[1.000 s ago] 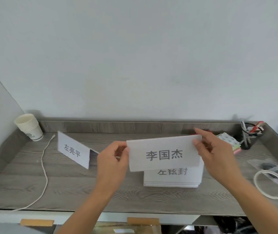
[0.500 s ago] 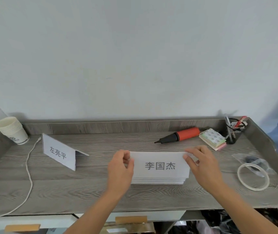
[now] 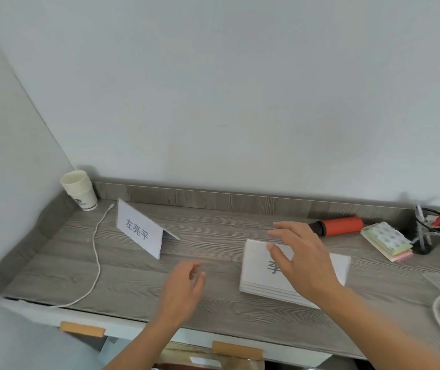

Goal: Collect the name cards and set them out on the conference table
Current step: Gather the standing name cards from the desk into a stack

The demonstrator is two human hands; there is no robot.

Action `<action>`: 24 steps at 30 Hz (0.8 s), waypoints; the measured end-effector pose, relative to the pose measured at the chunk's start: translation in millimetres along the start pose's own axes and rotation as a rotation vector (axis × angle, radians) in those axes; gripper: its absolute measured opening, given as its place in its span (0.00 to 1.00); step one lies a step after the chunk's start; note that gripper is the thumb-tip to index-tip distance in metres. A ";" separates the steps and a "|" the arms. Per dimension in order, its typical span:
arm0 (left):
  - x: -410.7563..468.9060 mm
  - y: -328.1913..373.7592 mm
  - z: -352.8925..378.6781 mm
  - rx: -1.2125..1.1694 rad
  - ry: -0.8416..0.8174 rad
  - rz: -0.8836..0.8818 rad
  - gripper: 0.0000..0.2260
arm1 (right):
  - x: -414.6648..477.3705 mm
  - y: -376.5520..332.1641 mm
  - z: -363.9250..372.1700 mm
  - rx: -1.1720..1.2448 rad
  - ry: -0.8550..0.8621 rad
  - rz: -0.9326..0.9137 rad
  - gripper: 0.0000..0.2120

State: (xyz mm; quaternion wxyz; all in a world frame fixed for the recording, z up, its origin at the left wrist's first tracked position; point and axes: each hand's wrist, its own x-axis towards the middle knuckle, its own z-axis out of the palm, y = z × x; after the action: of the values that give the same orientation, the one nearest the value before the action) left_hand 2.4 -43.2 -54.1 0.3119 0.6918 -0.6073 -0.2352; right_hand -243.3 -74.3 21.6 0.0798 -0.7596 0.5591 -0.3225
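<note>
— At ten o'clock on the worktop (image 3: 213, 236), what stands in the corner?
— Nested paper cups (image 3: 80, 189), upright. I cannot see what is inside the top one. A white cable (image 3: 96, 252) trails from beside them toward seven o'clock.
— And the cards?
— One name card (image 3: 138, 232), folded into a tent, stands at eleven o'clock with three dark characters on its white face. The stack of name cards (image 3: 261, 279) lies flat at about four o'clock, white, with layered edges. Only one character on its top card shows.
— The hands?
— The left hand (image 3: 184, 289) hangs over bare wood at six o'clock, its grip loose, fingers lightly curled, holding nothing. The right hand (image 3: 301, 260) is over the stack, its grip wide, fingers spread, nothing in it. Whether it touches the paper I cannot tell.
— Farther right?
— A red pump (image 3: 339, 226), then a sticky-note pad (image 3: 385, 240). At two o'clock a black mesh pot (image 3: 427, 241) holds pens and something red-handled.
</note>
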 end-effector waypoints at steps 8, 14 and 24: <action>-20.7 -124.9 -38.5 0.518 -0.025 -0.153 0.32 | 49.0 -70.2 100.4 0.088 -0.412 -0.043 0.15; -23.7 -157.0 -35.9 0.616 -0.096 -0.146 0.29 | 80.6 -99.4 181.3 0.102 -0.602 0.097 0.23; -20.6 -168.9 -28.7 0.628 -0.071 -0.116 0.28 | 108.5 -127.7 247.5 0.066 -0.568 0.224 0.17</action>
State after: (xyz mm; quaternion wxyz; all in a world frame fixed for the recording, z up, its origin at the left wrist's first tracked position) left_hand 136.6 -7.2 -156.4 0.0478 0.7790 -0.6203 -0.0778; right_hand 20.1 -185.1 -66.3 0.2926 -0.7500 0.5839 -0.1047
